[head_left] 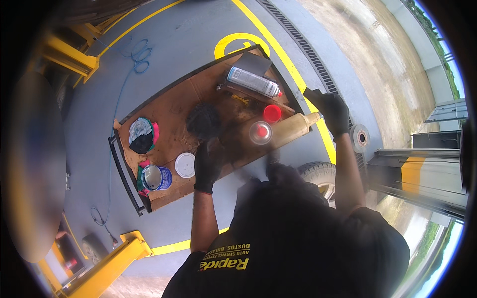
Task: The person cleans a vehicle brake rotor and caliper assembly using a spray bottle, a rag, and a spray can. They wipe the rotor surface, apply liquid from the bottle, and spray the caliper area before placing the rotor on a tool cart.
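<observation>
Pointing its tip toward the nearby right hand (pixel 334 111), away from the left hand (pixel 207 161), the tan bottle (pixel 292 130) is sitting by the cardboard's (pixel 171 116) edge, and I can't tell if either hand is pinching anything.

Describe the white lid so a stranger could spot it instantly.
Find the cardboard-covered cart top. On its near side, between the blue can and the gloved left hand, lies the white lid. Unlike the can, it is a flat disc.
</observation>
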Demonstrator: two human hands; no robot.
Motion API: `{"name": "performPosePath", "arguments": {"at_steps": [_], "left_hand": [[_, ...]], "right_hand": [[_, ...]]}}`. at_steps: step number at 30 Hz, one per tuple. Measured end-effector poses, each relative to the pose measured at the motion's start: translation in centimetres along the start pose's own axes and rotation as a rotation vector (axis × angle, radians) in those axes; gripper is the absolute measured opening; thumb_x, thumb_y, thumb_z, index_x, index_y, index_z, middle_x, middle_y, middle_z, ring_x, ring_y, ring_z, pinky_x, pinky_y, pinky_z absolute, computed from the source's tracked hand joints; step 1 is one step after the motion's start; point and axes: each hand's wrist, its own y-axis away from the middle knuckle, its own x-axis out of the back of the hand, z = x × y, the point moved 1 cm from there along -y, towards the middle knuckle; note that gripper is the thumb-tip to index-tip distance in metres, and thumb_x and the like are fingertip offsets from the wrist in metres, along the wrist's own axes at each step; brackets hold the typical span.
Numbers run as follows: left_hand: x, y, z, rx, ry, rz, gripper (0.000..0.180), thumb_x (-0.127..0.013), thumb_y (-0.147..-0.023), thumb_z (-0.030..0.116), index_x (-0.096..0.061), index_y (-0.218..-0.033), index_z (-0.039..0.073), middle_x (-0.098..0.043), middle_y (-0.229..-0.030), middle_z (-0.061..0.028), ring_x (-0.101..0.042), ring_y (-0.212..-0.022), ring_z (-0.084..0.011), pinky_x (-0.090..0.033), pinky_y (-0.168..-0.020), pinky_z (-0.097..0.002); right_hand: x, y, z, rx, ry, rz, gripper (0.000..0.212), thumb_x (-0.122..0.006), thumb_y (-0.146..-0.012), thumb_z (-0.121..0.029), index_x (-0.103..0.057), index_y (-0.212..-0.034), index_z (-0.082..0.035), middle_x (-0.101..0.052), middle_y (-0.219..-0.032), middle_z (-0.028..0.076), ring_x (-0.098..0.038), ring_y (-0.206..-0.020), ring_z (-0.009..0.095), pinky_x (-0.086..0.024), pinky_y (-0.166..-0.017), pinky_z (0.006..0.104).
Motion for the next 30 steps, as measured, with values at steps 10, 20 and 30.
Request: {"name": "performPosePath", "arguments": {"at_steps": [10, 20, 30], "left_hand": [[1.3, -8.0, 9.9, -0.322, 0.222, 0.048, 0.050, -0.063, -0.097, 0.025, -0.052, -0.131, -0.010, -0.060, -0.129, -0.0212, -0.059, -0.117, -0.0298, -0.044, -0.103, -0.0421], [-11.5, -7.1, 23.9, -0.669, 0.312, -0.388, 0.041, -0.060, -0.097, 0.021, -0.056, -0.126, -0.009, -0.063, -0.125, -0.0211, -0.061, -0.115, -0.0301, -0.048, -0.100, -0.0417], [-29.9, -5.3, 27.5, -0.496, -0.011, -1.054, 0.032, -0.064, -0.095, 0.016, -0.061, -0.120, -0.003, -0.065, -0.114, -0.0153, -0.062, -0.105, -0.0221, -0.049, -0.091, -0.0335]], "right_hand": [[1.1, -0.9, -6.6, -0.154, -0.240, -0.102, 0.037, -0.062, -0.093, -0.018, -0.056, -0.129, -0.009, -0.069, -0.105, 0.014, -0.068, -0.098, 0.030, -0.057, -0.077, 0.0358], [2.1, 19.4, 13.6, -0.743, -0.587, 0.037, 0.022, -0.057, -0.090, -0.015, -0.070, -0.107, -0.012, -0.072, -0.089, 0.007, -0.067, -0.074, 0.019, -0.054, -0.068, 0.0333], [0.5, 64.9, 4.3, -1.334, -0.129, -1.070, 0.041, -0.061, -0.088, -0.033, -0.063, -0.123, -0.010, -0.071, -0.119, 0.012, -0.070, -0.108, 0.026, -0.056, -0.088, 0.0404]]}}
